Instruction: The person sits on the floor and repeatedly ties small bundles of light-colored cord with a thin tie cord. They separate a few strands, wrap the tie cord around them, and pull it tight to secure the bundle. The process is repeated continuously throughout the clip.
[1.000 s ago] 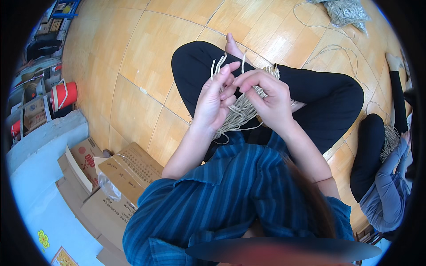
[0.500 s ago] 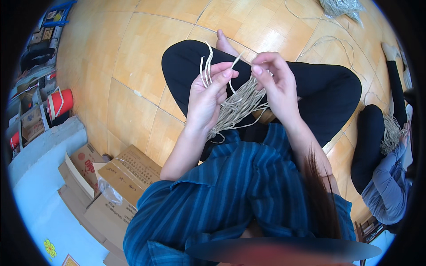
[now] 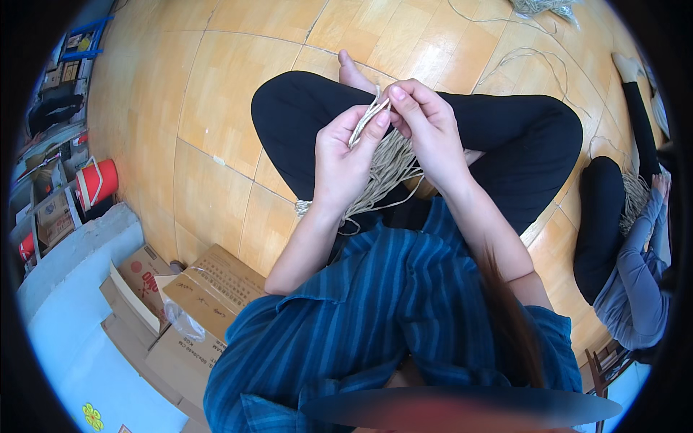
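Note:
Above my crossed legs, both hands are close together on a few beige cord strands (image 3: 369, 114). My left hand (image 3: 345, 155) pinches the strands between thumb and fingers, their ends pointing up and away from me. Fingertips of my right hand (image 3: 426, 126) are closed on the same strands at their upper end, touching near the left thumb. Below and between the hands hangs a bundle of knotted beige cord (image 3: 386, 169), spread over my lap. Part of it is hidden behind my hands and wrists, and its lower end shows left of my left forearm.
Another person (image 3: 635, 289) sits at the right with a similar cord bundle (image 3: 634, 202). Loose cord (image 3: 538, 52) and a plastic bag of cord (image 3: 545, 7) lie on the tiled floor. Cardboard boxes (image 3: 216, 289), a low wall (image 3: 79, 245) and a red bucket (image 3: 99, 180) are at the left.
My right hand has moved left and now meets my left hand. The strands that stood apart above my left hand are now gathered together between both hands.

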